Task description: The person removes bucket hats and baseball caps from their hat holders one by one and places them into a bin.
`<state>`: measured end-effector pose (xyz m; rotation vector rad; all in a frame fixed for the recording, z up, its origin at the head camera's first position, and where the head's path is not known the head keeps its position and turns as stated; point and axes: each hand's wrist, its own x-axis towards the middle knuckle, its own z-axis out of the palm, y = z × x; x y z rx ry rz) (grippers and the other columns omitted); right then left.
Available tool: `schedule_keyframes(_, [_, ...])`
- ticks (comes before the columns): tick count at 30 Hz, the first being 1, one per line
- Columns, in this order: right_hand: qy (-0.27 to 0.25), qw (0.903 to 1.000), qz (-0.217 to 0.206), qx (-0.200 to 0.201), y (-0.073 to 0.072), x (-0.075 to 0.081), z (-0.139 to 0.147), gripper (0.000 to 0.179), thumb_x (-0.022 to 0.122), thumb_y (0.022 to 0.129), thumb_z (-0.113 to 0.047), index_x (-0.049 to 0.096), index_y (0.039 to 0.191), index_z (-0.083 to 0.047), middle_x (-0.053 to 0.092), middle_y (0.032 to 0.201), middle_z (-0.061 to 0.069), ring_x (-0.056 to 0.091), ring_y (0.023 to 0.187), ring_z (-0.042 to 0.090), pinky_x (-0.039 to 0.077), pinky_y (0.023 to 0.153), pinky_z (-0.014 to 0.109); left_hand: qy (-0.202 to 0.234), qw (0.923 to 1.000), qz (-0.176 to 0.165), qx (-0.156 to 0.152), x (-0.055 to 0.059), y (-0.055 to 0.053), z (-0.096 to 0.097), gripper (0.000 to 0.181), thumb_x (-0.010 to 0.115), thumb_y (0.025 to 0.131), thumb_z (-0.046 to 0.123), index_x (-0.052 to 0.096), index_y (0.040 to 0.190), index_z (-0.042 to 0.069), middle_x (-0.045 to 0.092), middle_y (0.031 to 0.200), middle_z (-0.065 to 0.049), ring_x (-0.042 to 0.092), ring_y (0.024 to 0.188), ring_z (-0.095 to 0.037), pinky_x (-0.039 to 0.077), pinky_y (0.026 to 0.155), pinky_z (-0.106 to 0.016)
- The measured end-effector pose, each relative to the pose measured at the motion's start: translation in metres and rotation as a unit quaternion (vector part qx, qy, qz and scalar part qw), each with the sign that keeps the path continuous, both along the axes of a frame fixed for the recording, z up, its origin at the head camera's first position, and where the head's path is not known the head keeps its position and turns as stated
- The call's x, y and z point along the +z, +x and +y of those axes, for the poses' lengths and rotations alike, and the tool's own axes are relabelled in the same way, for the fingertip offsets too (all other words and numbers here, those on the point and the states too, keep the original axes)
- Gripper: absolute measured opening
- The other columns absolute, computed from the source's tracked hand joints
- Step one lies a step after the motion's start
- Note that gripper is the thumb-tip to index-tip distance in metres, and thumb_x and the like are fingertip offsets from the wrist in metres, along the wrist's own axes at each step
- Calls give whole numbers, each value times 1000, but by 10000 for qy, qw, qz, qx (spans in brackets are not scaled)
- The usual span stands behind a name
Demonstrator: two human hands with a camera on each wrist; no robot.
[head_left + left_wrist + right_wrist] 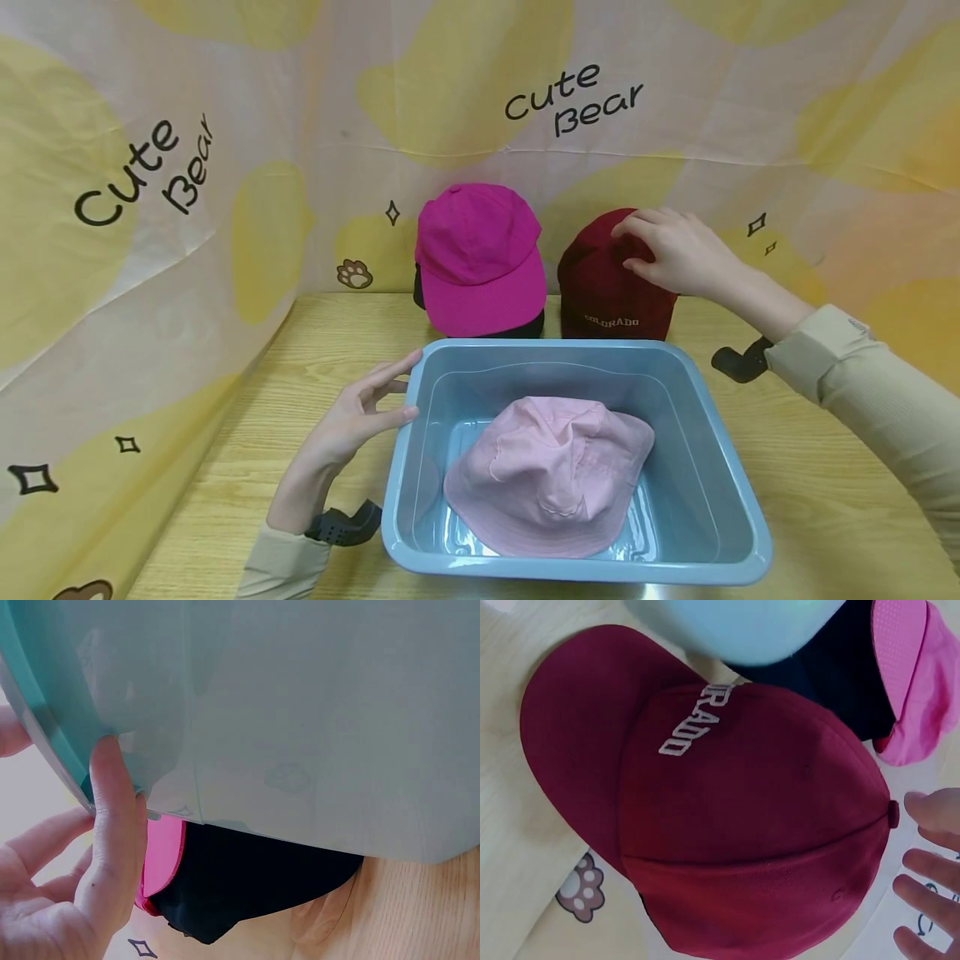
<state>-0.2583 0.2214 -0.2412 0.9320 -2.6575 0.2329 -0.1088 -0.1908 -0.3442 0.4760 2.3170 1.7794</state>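
My left hand (pixel 348 425) is at the left rim of a light-blue plastic basin (pixel 731 467). In the left wrist view, its thumb and fingers grip the rim from either side. A pale pink bucket hat (pixel 555 475) lies inside the basin. My right hand (pixel 678 250) hovers beside the crown of a dark red baseball cap (pixel 600 279) with COLORADO lettering. In the right wrist view, its loosely spread fingers are just short of the button on that cap (pixel 757 795). Left of it sits a magenta cap (pixel 480 250), on top of a black cap (pixel 255 877).
The basin stands on a light wood-grain table (pixel 322 333), in front of the caps. A yellow-and-cream printed cloth (pixel 465 92) with "Cute Bear" lettering hangs behind and along the left side.
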Motion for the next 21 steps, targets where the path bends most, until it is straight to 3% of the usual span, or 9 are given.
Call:
schedule_keyframes(9, [304, 9974, -548, -348, -9, 1, 0, 43, 72, 84, -22, 60, 121, -6, 60, 121, 18, 52, 114, 40, 37, 98, 59, -33, 10000, -4, 1, 0, -1, 0, 65, 67, 88, 12, 41, 147, 20, 43, 144, -7, 50, 120, -31, 50, 90, -37])
schedule_keyframes(16, [287, 9975, -568, -313, -12, -4, 3, 41, 73, 82, -17, 61, 120, -5, 60, 119, 19, 53, 112, 40, 39, 96, 58, -15, 10000, 8, -26, 0, -2, 1, 66, 67, 88, 12, 40, 147, 20, 43, 145, -8, 49, 121, -34, 47, 92, -42])
schedule_keyframes(21, [176, 9985, -445, -250, -15, -8, 4, 40, 73, 82, -14, 61, 118, -4, 61, 117, 18, 54, 109, 39, 43, 92, 55, -18, 10000, 19, -42, 0, -4, 0, 66, 67, 88, 12, 40, 147, 19, 44, 144, -8, 49, 121, -33, 49, 91, -39])
